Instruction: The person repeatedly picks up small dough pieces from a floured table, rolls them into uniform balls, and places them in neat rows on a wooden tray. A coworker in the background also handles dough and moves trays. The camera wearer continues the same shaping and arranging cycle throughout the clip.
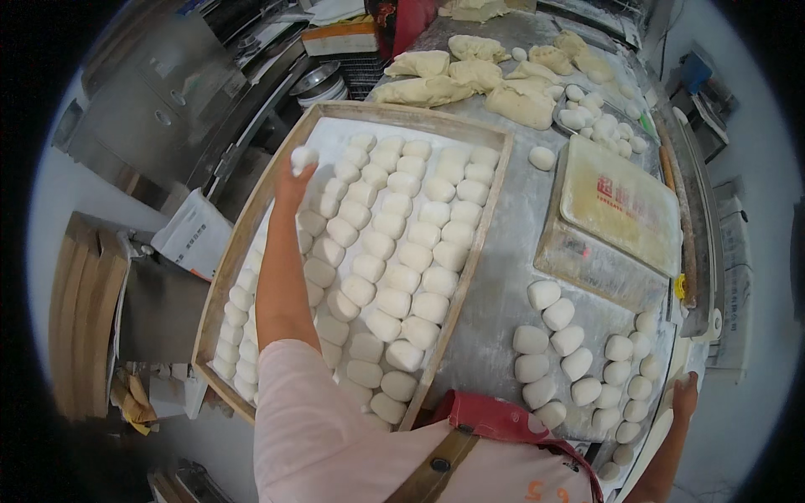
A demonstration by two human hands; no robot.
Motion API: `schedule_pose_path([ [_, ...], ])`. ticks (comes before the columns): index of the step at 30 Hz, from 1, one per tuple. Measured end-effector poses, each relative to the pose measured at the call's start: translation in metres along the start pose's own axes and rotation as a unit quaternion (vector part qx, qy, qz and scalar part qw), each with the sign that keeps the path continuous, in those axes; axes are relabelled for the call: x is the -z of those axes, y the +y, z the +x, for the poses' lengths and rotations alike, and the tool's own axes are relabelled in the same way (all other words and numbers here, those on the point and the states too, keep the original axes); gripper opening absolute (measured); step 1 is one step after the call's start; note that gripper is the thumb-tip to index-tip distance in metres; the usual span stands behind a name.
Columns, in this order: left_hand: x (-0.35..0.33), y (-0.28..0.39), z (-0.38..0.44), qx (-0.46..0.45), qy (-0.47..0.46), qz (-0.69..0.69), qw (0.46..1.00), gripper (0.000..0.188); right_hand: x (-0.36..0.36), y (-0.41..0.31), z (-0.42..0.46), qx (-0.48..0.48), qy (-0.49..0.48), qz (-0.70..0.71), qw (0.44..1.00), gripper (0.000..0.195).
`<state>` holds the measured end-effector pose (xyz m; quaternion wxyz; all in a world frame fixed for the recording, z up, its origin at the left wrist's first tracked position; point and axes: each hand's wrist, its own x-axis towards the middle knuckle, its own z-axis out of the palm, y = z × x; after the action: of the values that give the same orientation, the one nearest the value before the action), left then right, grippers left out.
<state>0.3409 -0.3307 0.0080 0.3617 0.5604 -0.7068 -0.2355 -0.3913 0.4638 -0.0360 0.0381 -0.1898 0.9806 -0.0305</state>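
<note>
My left hand holds a white dough ball over the far left corner of a wooden tray. Rows of rounded white dough pieces lie in this tray on a pale lining. At the lower right, my right hand is at the edge of the work table, near a column of dough pieces; its fingers are partly hidden, and a pale thing there is too small to name. More dough pieces stand in crooked rows on the floured metal table right of the tray.
A scale with a floured top stands to the right. Behind it, a metal tray holds several white balls. Large dough lumps lie at the table's far end, beside part of a person in red. A rolling pin lies along the right edge.
</note>
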Motion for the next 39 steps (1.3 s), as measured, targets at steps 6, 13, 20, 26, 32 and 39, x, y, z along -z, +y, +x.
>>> schedule_pose_path([
  [6,-0.040,-0.020,-0.030,0.188,-0.014,0.360,0.914,0.065,0.036,-0.091,-0.019,0.167,0.106,0.185,0.963,0.047],
  [13,-0.016,-0.055,-0.010,0.165,-0.042,0.329,0.929,0.068,0.022,-0.277,-0.056,0.229,0.017,0.423,0.876,0.040],
  [20,-0.028,-0.041,-0.012,0.057,0.023,0.350,0.935,0.071,0.024,-0.282,-0.092,0.279,0.077,0.195,0.937,0.052],
  [26,-0.087,0.061,-0.010,-0.291,-0.006,0.211,0.933,0.055,0.032,-0.118,-0.117,0.138,0.191,0.110,0.966,0.046],
  [32,-0.161,0.241,-0.147,-0.356,-0.255,-0.027,0.899,0.050,-0.014,0.105,-0.206,-0.198,0.141,0.122,0.962,0.058],
  [39,-0.247,0.324,-0.283,-0.539,-0.476,0.053,0.693,0.077,-0.024,0.126,-0.273,-0.271,0.082,0.339,0.897,0.062],
])
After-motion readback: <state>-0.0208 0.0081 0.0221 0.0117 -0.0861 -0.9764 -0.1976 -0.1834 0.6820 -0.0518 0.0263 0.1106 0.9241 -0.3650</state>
